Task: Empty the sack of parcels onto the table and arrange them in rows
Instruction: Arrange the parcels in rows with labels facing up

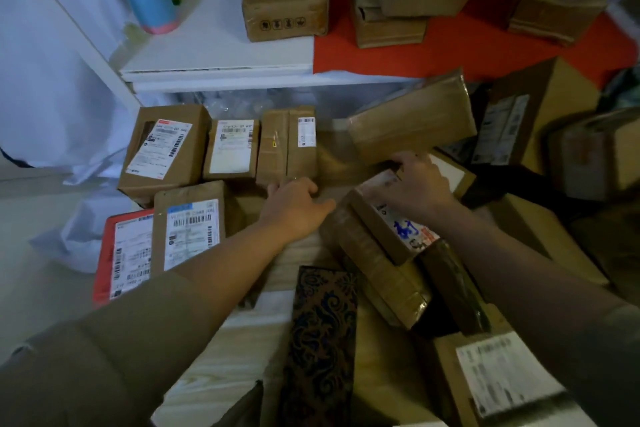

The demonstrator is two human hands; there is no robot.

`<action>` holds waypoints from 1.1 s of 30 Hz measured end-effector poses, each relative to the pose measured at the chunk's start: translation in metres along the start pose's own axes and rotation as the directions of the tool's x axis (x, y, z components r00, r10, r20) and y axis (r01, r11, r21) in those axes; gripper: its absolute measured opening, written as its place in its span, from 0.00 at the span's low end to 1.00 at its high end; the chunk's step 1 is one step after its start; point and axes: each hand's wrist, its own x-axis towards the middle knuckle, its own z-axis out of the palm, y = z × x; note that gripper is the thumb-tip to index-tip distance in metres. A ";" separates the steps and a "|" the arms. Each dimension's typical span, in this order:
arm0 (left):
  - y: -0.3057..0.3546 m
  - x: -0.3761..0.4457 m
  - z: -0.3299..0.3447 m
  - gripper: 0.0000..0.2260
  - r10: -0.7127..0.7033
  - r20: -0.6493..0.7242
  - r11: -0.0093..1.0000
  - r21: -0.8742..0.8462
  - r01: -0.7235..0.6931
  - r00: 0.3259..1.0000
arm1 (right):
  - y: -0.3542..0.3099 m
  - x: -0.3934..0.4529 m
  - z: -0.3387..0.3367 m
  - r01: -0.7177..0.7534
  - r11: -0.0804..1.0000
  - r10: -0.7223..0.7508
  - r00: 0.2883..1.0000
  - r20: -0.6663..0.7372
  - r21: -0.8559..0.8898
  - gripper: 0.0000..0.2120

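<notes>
Parcels lie all over the wooden table [242, 333], and the landmark here is the taped box [289, 146] with a narrow label, which stands in the far row. The left hand [294, 206] rests just in front of this box, palm down, fingers loosely spread and half open; its fingertips touch the lower edge of the box and it grips nothing. To the right of the taped box, the right hand [420, 184] closes its fingers over the far end of a brown parcel [391, 222] with blue writing on its label, which lies tilted on other parcels. Left of the taped box, two more boxes stand close together in the same row: one with a white label [231, 149], then a bigger one [162, 149]. In front of them lie a flat brown parcel [190, 232] and a red one [126, 253], side by side. Behind and to the right of the taped box a large flat parcel [412, 125] leans tilted. A dark patterned box [320, 340] lies nearer to the person.
</notes>
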 end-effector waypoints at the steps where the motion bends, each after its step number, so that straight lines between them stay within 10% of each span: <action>1: 0.002 -0.006 0.003 0.24 -0.006 0.003 1.000 0.009 0.006 1.000 | 0.004 -0.006 0.002 0.001 0.998 0.001 1.000 0.022 -0.059 0.48; 14: -0.001 -0.096 0.039 0.55 -0.208 0.076 0.972 0.126 0.197 0.975 | 0.019 -0.032 0.028 0.123 0.988 -0.114 0.988 0.103 -0.094 0.54; 24: -0.013 -0.122 0.072 0.58 -0.287 0.069 0.937 0.226 0.265 0.955 | 0.018 -0.049 0.022 0.168 0.984 -0.167 0.986 0.028 -0.050 0.51; 33: -0.072 -0.137 0.015 0.42 -0.276 0.268 0.775 -0.505 0.379 0.923 | -0.011 -0.077 0.026 0.182 0.977 -0.180 0.983 -0.022 0.115 0.47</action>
